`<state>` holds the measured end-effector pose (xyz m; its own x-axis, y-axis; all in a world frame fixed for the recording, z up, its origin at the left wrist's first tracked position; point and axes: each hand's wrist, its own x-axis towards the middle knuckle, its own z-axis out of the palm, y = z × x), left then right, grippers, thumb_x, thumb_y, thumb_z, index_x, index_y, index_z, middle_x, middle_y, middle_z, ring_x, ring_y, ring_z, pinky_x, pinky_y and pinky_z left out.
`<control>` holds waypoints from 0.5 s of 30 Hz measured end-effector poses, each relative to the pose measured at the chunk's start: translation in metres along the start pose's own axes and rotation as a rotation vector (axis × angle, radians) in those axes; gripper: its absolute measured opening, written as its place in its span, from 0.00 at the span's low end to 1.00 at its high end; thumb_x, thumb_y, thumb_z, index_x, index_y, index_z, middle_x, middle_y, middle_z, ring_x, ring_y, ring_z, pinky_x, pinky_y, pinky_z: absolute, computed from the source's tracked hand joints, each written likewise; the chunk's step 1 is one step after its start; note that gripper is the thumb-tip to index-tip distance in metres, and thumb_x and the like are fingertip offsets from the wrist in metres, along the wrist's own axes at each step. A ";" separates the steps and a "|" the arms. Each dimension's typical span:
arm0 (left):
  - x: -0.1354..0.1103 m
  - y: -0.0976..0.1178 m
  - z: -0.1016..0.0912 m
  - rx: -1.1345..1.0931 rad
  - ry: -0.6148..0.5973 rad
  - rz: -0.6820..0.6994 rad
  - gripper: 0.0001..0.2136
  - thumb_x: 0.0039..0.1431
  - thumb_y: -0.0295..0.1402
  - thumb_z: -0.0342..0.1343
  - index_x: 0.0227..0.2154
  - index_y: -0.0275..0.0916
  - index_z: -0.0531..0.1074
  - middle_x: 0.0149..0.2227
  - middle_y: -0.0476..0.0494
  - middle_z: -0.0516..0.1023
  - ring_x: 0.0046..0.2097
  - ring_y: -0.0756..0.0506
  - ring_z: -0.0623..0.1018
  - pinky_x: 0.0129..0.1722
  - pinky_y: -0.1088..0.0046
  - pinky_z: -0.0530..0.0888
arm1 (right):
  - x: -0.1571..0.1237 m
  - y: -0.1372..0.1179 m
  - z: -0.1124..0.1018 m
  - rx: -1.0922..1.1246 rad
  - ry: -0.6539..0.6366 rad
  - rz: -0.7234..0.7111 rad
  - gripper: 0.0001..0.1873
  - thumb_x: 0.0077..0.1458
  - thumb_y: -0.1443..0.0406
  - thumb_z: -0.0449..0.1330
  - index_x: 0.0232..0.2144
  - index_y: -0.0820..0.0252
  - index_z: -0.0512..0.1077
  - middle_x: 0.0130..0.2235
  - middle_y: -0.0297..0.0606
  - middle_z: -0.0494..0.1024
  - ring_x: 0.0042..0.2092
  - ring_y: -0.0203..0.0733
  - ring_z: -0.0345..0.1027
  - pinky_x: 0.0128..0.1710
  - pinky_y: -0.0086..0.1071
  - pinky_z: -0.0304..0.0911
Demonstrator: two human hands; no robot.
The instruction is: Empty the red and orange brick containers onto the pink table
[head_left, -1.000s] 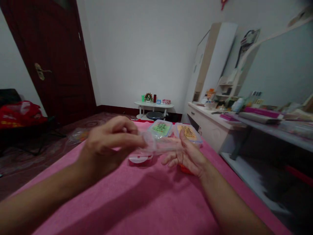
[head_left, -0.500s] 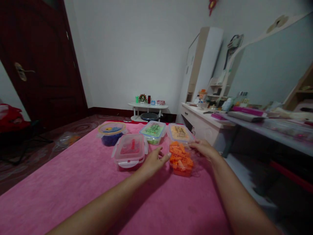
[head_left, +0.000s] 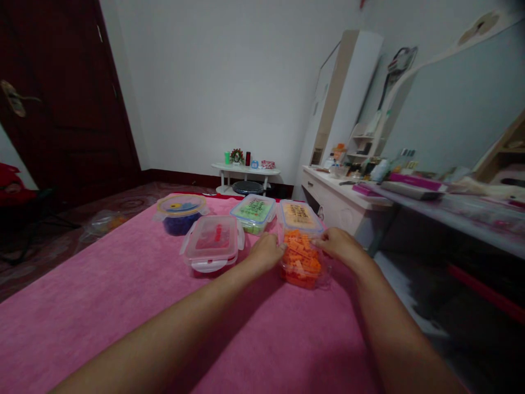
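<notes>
A clear plastic container [head_left: 301, 280] filled with orange building bricks [head_left: 302, 253] sits on the pink cloth [head_left: 197, 323]. My left hand [head_left: 266, 253] is closed at its left side, fingers curled and partly hidden behind the wrist. On the opposite side my right hand [head_left: 338, 246] pinches the container's right edge near the back. Just behind stands a lidded box with peach-coloured contents [head_left: 301, 214]. Left of that is a lidded box with green contents [head_left: 254, 210]. Closer to my left forearm lies a lidded box with red contents [head_left: 214, 243].
A round tub with dark blue contents [head_left: 180, 216] stands at the far left of the cloth. Beyond the cloth is a low white table [head_left: 246, 171] bearing small items. To the right runs a white dresser [head_left: 348, 200] with bottles and boxes on top.
My left hand has moved from beside the brick container onto its left side, and its fingers have closed. My right hand stays at the right edge. The view has shifted slightly.
</notes>
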<state>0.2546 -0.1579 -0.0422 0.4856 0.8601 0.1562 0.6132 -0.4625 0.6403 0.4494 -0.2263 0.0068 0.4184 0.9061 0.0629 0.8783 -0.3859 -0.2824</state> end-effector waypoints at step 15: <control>0.005 0.008 -0.008 -0.079 -0.151 -0.142 0.11 0.55 0.32 0.51 0.27 0.32 0.76 0.21 0.46 0.71 0.24 0.50 0.71 0.25 0.76 0.65 | 0.003 0.009 0.012 0.147 -0.259 -0.010 0.10 0.53 0.63 0.56 0.25 0.64 0.71 0.16 0.35 0.71 0.17 0.34 0.63 0.19 0.26 0.55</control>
<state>0.2573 -0.1552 -0.0306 0.4895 0.8706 -0.0506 0.6346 -0.3158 0.7054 0.4558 -0.2251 -0.0070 0.3206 0.9309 -0.1748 0.8308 -0.3650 -0.4201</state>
